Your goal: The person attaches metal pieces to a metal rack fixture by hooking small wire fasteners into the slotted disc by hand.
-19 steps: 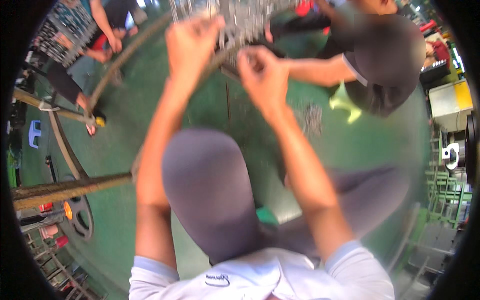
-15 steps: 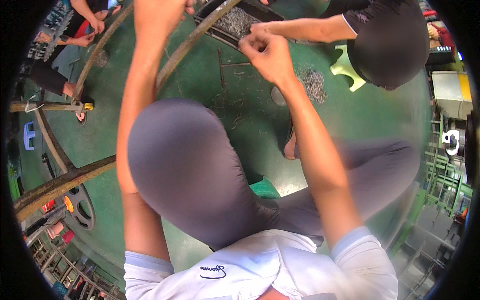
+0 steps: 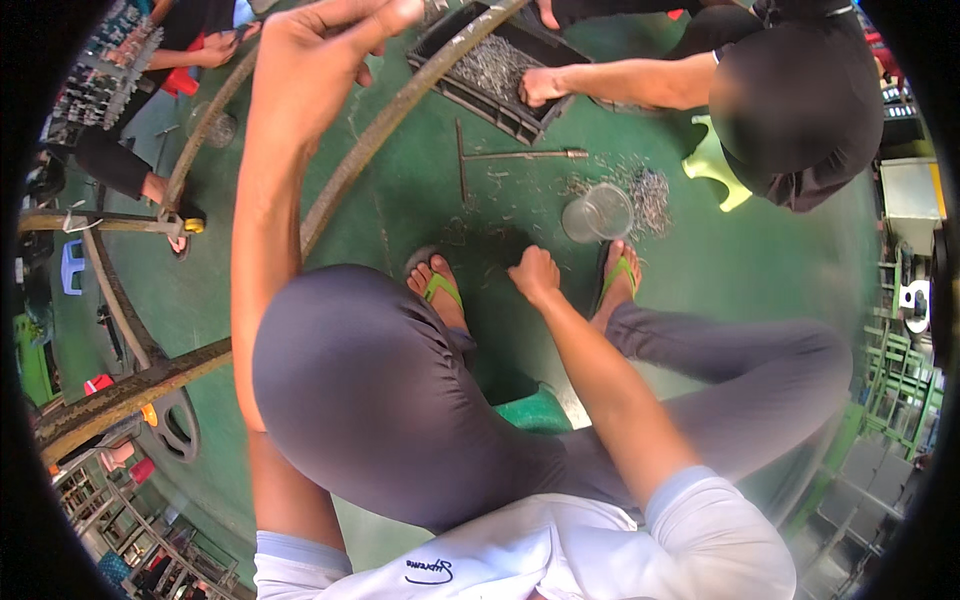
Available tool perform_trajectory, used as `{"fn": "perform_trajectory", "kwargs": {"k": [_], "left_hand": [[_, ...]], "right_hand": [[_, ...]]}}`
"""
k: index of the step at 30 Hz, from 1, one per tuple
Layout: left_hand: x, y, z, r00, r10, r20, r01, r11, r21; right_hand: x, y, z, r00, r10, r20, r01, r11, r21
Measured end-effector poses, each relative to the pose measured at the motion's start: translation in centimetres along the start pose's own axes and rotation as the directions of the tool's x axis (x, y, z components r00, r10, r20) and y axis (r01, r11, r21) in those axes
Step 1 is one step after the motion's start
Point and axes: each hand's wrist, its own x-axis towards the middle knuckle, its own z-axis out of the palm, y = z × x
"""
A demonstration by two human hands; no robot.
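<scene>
My left hand (image 3: 325,50) is raised at the upper left, beside a curved, worn metal bar (image 3: 385,115). Its fingers are curled and pressed together; whatever they may hold is hidden. Low between my feet, my right hand (image 3: 536,273) is closed in a fist, and I cannot make out anything in it. Beyond that fist stands a clear plastic tub (image 3: 598,213) on the floor, next to a loose pile of thin metal pieces (image 3: 651,200). A dark crate (image 3: 525,128) holds many small metal pieces (image 3: 492,68), with a co-worker's hand (image 3: 540,87) reaching in.
A T-shaped metal rod (image 3: 520,155) lies on the green floor between crate and feet. The co-worker sits by a yellow-green stool (image 3: 715,170). A metal frame (image 3: 140,390) crosses my left side, with another person's hand (image 3: 215,48) beyond it. Under me is a green stool (image 3: 535,410).
My right hand has drawn back from near the crate to between my feet, its fingers now in a fist. My left hand appears slightly lower, and the view has shifted, uncovering the tub and rod.
</scene>
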Motion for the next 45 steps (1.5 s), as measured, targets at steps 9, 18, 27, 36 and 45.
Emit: {"fn": "perform_trajectory", "kwargs": {"k": [9, 18, 27, 36, 45], "left_hand": [[1.4, 0.4, -0.7, 0.993, -0.044, 0.108, 0.042, 0.999, 0.018], [1.6, 1.1, -2.3, 0.974, -0.071, 0.213, 0.049, 0.993, 0.106], [1.2, 1.0, -2.4, 0.962, -0.067, 0.265, 0.052, 0.997, 0.066], [1.6, 0.0, -1.7, 0.975, -0.063, 0.214, 0.056, 0.998, 0.039], [0.8, -2.3, -1.0, 0.998, -0.042, 0.050, 0.043, 0.999, -0.024]], "right_hand": [[1.2, -2.4, -3.5, 0.947, -0.095, -0.308, 0.181, 0.947, 0.264], [-4.9, -19.5, -20.8, 0.502, -0.348, -0.791, 0.861, 0.121, 0.493], [-4.6, -21.8, -23.1, 0.493, -0.473, -0.730, 0.855, 0.108, 0.507], [-2.5, -21.5, -23.1, 0.510, -0.545, -0.666, 0.838, 0.139, 0.528], [-0.3, -23.0, -24.2, 0.560, -0.582, -0.590, 0.779, 0.126, 0.615]]}}
